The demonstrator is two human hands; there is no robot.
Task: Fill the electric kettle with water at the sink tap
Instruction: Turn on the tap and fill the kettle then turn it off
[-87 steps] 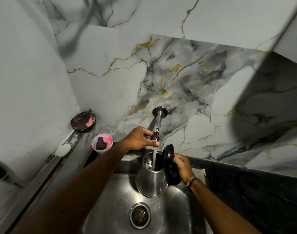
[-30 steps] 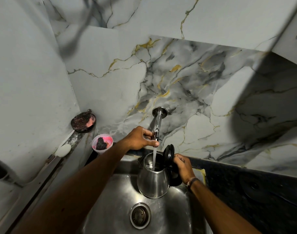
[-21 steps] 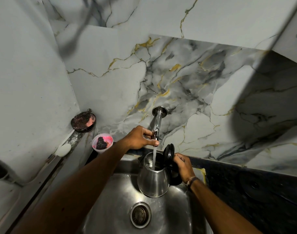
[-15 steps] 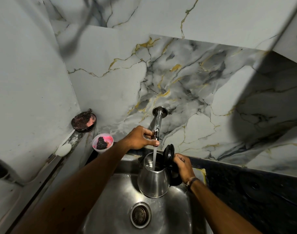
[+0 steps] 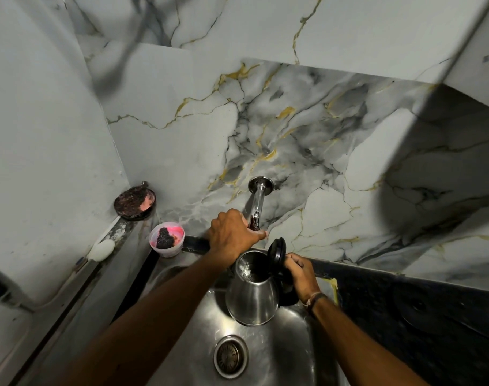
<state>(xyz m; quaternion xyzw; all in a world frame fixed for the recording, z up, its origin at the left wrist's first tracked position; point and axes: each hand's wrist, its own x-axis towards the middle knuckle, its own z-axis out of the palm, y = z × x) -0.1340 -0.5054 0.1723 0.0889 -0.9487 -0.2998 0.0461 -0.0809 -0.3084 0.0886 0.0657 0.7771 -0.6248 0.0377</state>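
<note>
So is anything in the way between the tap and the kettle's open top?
Nothing visible blocks it. The kettle sits in the sink below the tap, its lid flipped up to the side. The left hand grips the tap beside the spout; the right hand holds the handle.

Silver kettle (image 5: 251, 302), black lid (image 5: 276, 253); grey-gold veined marble wall (image 5: 293, 129); seemingly pink cup (image 5: 167, 242).

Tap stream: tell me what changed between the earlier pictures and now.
The stream that ran from the tap into the kettle is gone; no water falls now. The left hand has closed further over the tap's end. The right hand holds the kettle's handle as before, black lid up, kettle over the sink. The pink cup hasn't moved.
</note>
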